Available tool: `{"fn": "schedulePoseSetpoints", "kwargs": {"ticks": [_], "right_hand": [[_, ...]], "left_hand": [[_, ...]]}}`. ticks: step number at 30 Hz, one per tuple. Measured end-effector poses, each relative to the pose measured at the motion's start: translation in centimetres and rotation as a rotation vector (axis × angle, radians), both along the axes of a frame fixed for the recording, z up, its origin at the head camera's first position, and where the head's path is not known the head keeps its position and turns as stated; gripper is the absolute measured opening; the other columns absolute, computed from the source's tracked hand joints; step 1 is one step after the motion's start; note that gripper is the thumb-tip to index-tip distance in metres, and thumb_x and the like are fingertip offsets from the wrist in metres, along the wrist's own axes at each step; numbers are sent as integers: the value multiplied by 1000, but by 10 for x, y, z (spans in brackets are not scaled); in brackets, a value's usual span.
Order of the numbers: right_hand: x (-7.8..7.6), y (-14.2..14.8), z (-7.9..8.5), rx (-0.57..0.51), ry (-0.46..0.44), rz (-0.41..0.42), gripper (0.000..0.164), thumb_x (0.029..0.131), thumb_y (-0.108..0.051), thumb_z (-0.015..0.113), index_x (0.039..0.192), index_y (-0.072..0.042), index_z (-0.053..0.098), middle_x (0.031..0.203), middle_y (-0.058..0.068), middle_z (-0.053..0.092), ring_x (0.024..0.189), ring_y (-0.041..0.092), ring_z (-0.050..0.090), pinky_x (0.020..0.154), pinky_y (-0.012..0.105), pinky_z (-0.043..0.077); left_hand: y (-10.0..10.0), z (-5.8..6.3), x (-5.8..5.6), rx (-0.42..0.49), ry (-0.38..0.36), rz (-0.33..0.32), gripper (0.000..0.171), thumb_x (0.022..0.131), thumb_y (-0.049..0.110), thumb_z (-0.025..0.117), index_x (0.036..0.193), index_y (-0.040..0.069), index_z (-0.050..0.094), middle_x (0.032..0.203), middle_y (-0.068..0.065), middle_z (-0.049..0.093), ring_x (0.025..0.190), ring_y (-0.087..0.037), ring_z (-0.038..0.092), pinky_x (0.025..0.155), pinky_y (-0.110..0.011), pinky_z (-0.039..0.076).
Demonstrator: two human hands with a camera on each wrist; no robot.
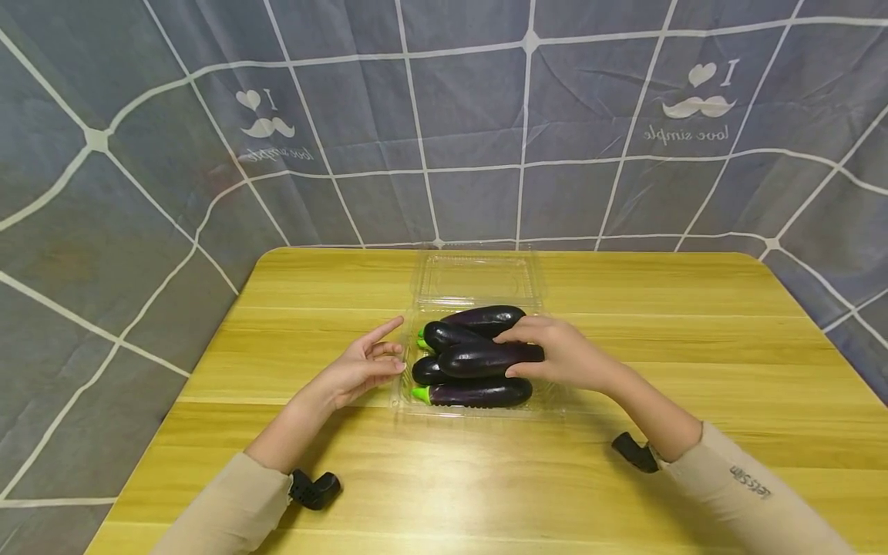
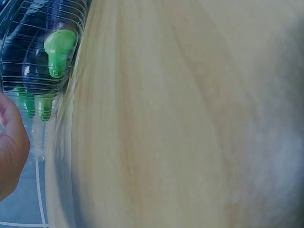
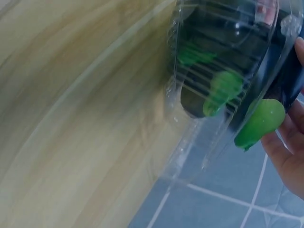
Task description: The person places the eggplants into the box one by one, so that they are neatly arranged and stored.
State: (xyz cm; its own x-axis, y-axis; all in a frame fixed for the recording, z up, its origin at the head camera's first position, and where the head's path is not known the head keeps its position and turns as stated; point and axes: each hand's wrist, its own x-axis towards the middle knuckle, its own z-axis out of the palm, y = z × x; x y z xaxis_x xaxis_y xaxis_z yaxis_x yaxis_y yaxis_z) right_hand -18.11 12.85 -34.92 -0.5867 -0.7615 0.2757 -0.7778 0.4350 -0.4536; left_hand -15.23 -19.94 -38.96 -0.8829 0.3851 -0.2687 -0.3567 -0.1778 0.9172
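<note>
Several dark purple eggplants lie piled in a clear plastic clamshell box (image 1: 479, 412), whose lid (image 1: 479, 277) is folded back behind it. My right hand (image 1: 558, 351) grips the right end of the topmost eggplant (image 1: 479, 361), thumb on the near side and fingers on the far side. In the right wrist view, a green cap (image 3: 261, 123) shows close to the fingers. At the box's left wall is my left hand (image 1: 361, 366), index finger extended and the others loosely bent, holding nothing. Green caps (image 2: 59, 50) show through the ribbed wall in the left wrist view.
The box stands on a wood-grain table (image 1: 444, 478). A grey curtain (image 1: 472, 116) with white lines hangs behind the table and along its sides. Black wrist devices (image 1: 315, 489) are worn on both forearms, below the beige sleeves.
</note>
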Motion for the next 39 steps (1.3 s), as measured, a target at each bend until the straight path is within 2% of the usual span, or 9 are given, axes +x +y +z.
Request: {"fn": "schedulePoseSetpoints", "kwargs": {"ticks": [17, 28, 39], "right_hand": [[0, -18, 4, 26, 0, 43, 36, 81, -27, 73, 112, -9, 67, 104, 1, 63, 93, 16, 57, 77, 34, 49], [1, -28, 3, 38, 29, 40, 38, 78, -29, 75, 110, -10, 68, 102, 1, 64, 90, 14, 57, 73, 31, 49], [2, -32, -2, 66, 10, 29, 39, 79, -30, 75, 112, -11, 67, 103, 1, 63, 90, 14, 58, 72, 29, 50]], "left_hand": [[1, 1, 0, 11, -3, 4, 81, 84, -16, 52, 151, 13, 16, 96, -2, 49, 76, -9, 58, 74, -20, 52], [1, 3, 0, 14, -9, 4, 81, 85, -16, 52, 151, 12, 15, 96, -2, 50, 76, -9, 58, 74, -20, 52], [3, 4, -2, 7, -14, 0, 80, 85, -16, 52, 151, 13, 16, 96, -1, 50, 76, -9, 57, 76, -21, 52]]}}
